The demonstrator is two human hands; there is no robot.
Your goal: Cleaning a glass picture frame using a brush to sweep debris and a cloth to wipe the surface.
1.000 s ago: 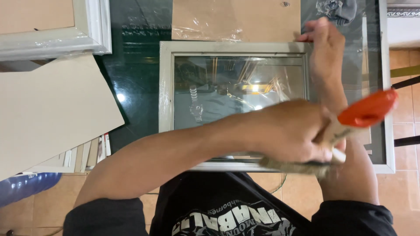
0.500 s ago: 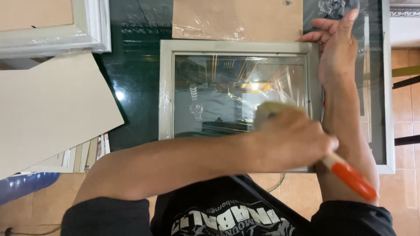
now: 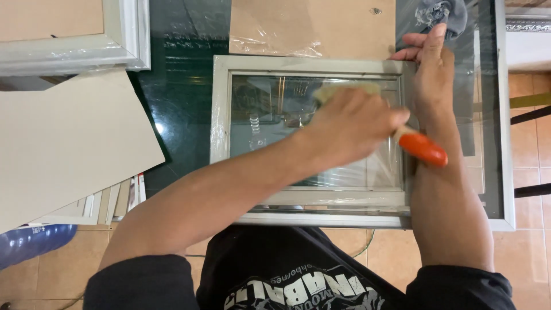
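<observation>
The scene is evenly and fairly brightly lit from above, with no hard shadows. The glass pane (image 3: 270, 123) in the pale picture frame (image 3: 221, 120) reflects overhead lamps as warm streaks near its upper middle. Left of the frame, a small white glare spot sits on the dark green glass tabletop (image 3: 183, 80). The left hand (image 3: 350, 129) over the pane is smeared by motion blur, as is the brush (image 3: 422, 148) it grips. The frame's edges stay sharp.

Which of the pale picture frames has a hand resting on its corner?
The middle frame with glass, under the brush. The right hand rests on its top right corner; the frame at top left is untouched.
</observation>
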